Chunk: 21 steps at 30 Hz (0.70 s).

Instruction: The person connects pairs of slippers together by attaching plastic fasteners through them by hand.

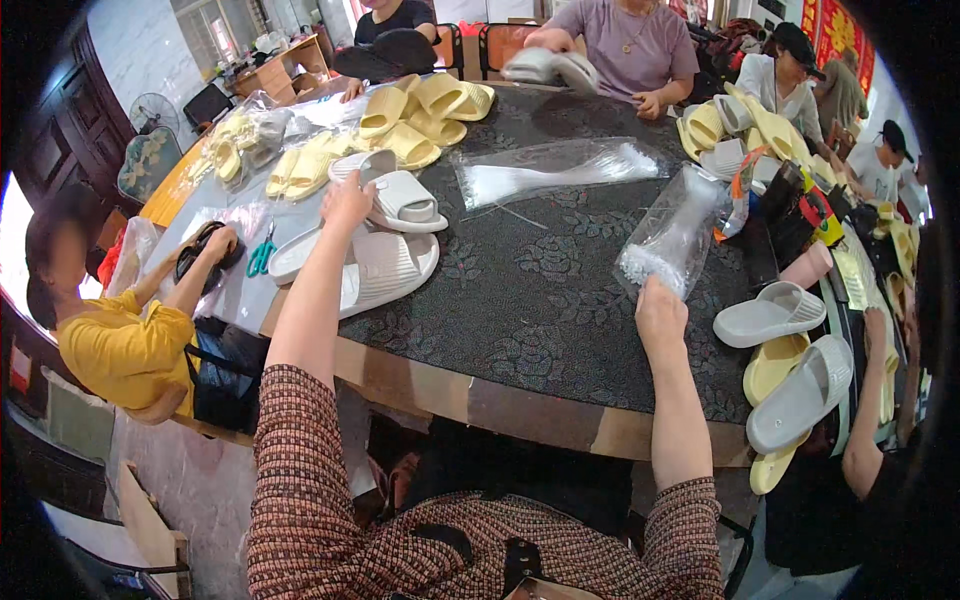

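Observation:
My left hand point(348, 203) is closed on a pale grey slide slipper point(366, 166) at the top of a small pile. Another grey slipper point(408, 200) lies right beside it, with a larger one point(392, 268) nearer to me and one more point(292, 258) at the left. My right hand point(662, 312) is pinched at the near end of a clear plastic bag point(690, 220) holding a bunch of thin white plastic strands point(655, 266). The fingertips are partly hidden there. A second bag of strands point(560, 175) lies flat at the middle of the table.
Yellow slippers point(410, 145) are heaped at the far left. Grey slippers point(770, 314) and yellow ones point(774, 366) lie along the right edge. Green-handled scissors point(261, 256) rest near a co-worker in a yellow top point(130, 340). Other people sit around the dark patterned table point(530, 300).

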Available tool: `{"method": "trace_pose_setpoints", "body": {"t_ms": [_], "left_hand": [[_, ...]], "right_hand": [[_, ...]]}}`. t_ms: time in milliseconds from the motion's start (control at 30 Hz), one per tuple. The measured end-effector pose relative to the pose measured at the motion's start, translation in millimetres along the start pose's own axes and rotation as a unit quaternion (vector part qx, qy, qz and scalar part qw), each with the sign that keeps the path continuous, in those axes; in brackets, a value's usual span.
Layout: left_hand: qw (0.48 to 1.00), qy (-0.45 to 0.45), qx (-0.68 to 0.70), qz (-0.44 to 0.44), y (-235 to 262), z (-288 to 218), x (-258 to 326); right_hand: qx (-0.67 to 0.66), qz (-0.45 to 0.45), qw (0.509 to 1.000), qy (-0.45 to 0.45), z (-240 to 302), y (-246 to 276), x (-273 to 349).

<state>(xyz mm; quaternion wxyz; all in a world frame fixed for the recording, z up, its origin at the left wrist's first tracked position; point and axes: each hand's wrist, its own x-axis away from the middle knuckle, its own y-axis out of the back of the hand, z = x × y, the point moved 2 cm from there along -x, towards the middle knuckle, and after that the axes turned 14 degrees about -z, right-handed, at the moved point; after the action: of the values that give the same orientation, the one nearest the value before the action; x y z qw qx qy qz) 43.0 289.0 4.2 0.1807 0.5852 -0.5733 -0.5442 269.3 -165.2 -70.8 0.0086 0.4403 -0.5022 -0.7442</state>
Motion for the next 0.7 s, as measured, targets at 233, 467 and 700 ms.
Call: {"method": "trace_pose_setpoints", "body": {"t_ms": [233, 467, 700], "left_hand": [[0.998, -0.036, 0.037, 0.032, -18.7, 15.0, -15.4], [0.965, -0.049, 0.234, 0.106, 13.1, -47.0, 25.6], [0.905, -0.159, 0.391, 0.043, 53.8, -90.3, 146.4]], "right_hand": [[-0.026, -0.003, 0.999, 0.018, 7.4, 3.2, -3.8], [-0.149, -0.002, 0.989, -0.017, 2.1, 21.2, -0.3], [-0.595, 0.299, 0.733, -0.137, 63.7, 39.1, 10.3]]}}
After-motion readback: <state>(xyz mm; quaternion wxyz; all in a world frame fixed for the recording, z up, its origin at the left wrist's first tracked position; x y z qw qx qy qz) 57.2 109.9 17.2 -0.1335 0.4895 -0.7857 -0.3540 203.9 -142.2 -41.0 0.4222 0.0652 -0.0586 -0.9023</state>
